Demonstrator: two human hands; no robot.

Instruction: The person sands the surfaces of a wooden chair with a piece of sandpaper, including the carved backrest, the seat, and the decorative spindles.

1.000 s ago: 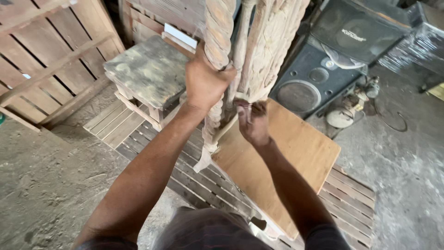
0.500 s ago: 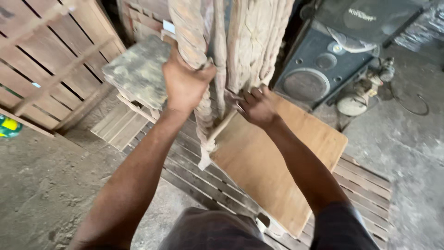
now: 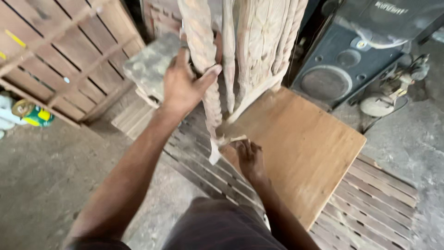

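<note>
1. Two bare hands work on one carved wooden piece (image 3: 240,51), a pale upright frame with twisted rope-like posts and a flower-carved panel, which stands on end on the plywood board (image 3: 300,148).
2. The left hand (image 3: 182,85) grips the piece's nearest twisted post (image 3: 206,78) partway up; its fingers wrap round the far side and the thumb presses along the near side, so the post is clamped between them.
3. The right hand (image 3: 249,157) is low, just below the post's bottom end; its fingers are bunched together and pinch a thin pale sliver of wood (image 3: 231,139) that touches the foot of the post. Whether the sliver is loose or part of the carving cannot be told.
4. The plywood board lies flat on a slatted wooden pallet (image 3: 370,203), which shows beyond the board's near edges.
5. Behind the carved piece, toward its right, stands a dark loudspeaker cabinet (image 3: 342,69), and beside that, on the concrete floor (image 3: 41,171), sits a small pale power tool with a cord (image 3: 384,99).
6. To the left of the carved piece a grey worn block (image 3: 150,67) rests on short planks, and farther left wooden crates (image 3: 60,51) lean together.
7. A green and yellow container (image 3: 32,115) lies on the floor at the foot of the crates.
</note>
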